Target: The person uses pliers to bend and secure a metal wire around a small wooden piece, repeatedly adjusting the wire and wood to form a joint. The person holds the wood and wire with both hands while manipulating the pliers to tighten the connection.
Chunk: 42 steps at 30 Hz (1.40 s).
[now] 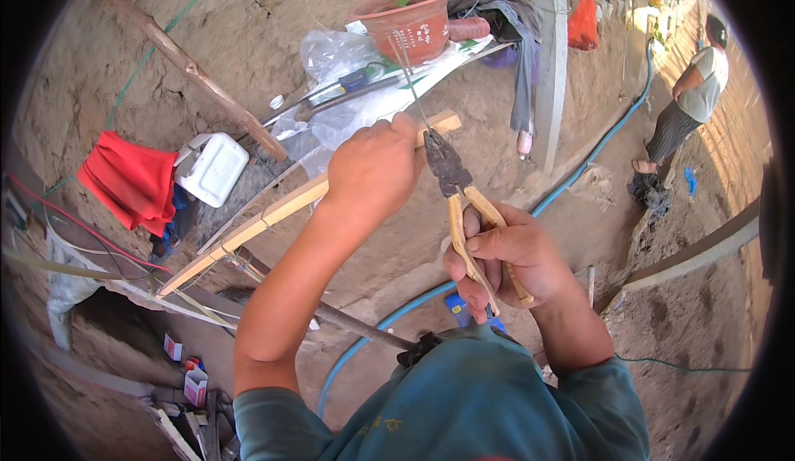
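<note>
Near the upper end of a long, pale wooden strip (273, 213), my left hand (374, 167) is closed round the wood. The strip slants down to the left. My right hand (534, 256) is wrapped round the yellowish handles of a pair of pliers (448, 167), whose handles stand somewhat apart. Their dark jaws point up and lie against the strip's end, beside my left fingers. A thin metal wire (411, 87) rises from the jaw tips. Whether the jaws pinch it, I cannot tell for sure.
Beyond my hands, a shelf holds a reddish-brown plant pot (407, 26), plastic bags and cloth. A red cloth (128, 178) and a white container (213, 169) are at left. A blue hose (592, 156) crosses the dirt ground. Another person (694, 97) stands at far right, by a concrete post (548, 64).
</note>
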Each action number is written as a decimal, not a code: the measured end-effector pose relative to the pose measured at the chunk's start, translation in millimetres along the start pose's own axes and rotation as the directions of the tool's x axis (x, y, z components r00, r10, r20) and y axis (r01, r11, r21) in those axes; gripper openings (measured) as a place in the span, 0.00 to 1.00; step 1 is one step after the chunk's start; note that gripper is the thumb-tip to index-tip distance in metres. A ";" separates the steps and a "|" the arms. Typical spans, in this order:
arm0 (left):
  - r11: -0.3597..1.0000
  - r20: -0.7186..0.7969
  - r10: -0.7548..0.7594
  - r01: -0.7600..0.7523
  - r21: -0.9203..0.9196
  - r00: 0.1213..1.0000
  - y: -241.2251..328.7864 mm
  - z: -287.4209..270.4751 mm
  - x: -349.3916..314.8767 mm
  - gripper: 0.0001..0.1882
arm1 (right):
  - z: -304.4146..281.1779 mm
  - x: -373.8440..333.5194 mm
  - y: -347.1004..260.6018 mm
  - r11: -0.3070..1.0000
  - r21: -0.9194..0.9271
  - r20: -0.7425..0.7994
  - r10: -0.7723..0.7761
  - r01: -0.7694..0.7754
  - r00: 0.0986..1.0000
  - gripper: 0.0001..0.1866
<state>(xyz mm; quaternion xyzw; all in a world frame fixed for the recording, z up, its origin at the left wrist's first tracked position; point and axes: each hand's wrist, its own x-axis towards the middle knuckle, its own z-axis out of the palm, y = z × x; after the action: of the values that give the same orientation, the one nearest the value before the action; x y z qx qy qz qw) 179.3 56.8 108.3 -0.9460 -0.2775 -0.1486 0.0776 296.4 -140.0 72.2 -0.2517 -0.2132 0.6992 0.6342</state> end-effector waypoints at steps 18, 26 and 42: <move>1.000 -0.050 -0.014 0.013 -0.025 0.999 -11.9 7.5 -3.7 0.18 | -27.5 18.8 -21.7 0.959 0.193 0.250 0.154 -0.205 0.956 0.11; 0.996 0.074 -0.043 0.048 -0.076 0.996 -13.3 -4.9 -2.6 0.20 | -50.5 -1.1 9.2 0.991 0.114 0.211 0.043 -0.068 0.977 0.13; 0.994 0.095 -0.023 0.033 -0.107 0.995 -11.1 -13.8 -10.8 0.23 | -57.7 12.8 -40.2 -0.475 -0.878 0.381 -0.622 0.058 0.684 0.26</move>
<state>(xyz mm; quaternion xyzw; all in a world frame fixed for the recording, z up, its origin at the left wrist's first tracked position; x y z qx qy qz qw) 161.3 57.5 118.5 -0.9507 -0.2857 -0.1200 0.0111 362.8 -124.3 50.9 -0.6675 -0.6241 -0.1013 0.3934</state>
